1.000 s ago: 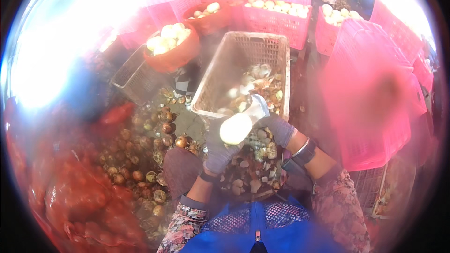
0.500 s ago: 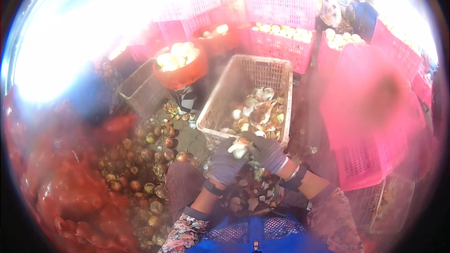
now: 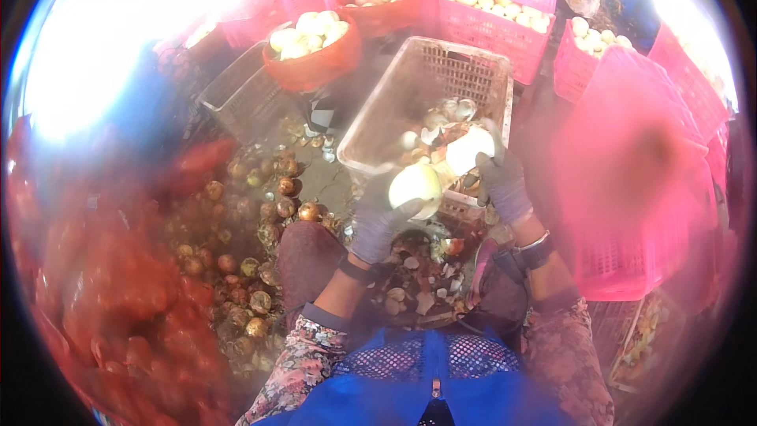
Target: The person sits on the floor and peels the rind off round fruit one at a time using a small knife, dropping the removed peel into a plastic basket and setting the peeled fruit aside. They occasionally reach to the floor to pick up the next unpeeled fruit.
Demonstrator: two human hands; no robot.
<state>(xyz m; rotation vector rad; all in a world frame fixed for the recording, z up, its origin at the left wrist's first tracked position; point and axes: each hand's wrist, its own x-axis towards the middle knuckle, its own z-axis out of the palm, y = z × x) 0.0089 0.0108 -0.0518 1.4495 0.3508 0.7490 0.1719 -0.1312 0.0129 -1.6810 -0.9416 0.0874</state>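
In my gloved left hand (image 3: 373,221), fingers wrapped round it, is a pale yellow-white peeled onion (image 3: 416,191). My gloved right hand (image 3: 506,185) grips a second bright white onion (image 3: 471,151), washed out by glare, with brown papery peel hanging beside it. Both hands are at the near edge of a dirty white plastic crate (image 3: 367,166), which holds onion skins and scraps (image 3: 453,110). Whether a knife is in either hand cannot be made out.
Unpeeled onions (image 3: 256,268) lie on the floor to the left, beside red mesh sacks (image 3: 118,300). A red basket of peeled onions (image 3: 315,63) stands beyond. Pink crates (image 3: 497,39) line the back, and a pink-covered stack (image 3: 631,189) rises at right. Peel scraps (image 3: 418,284) litter the floor between my knees.
My hands have moved apart, the right one outward to the right and up. Each now shows a pale onion, where before both were together over one. The view has tilted downward.
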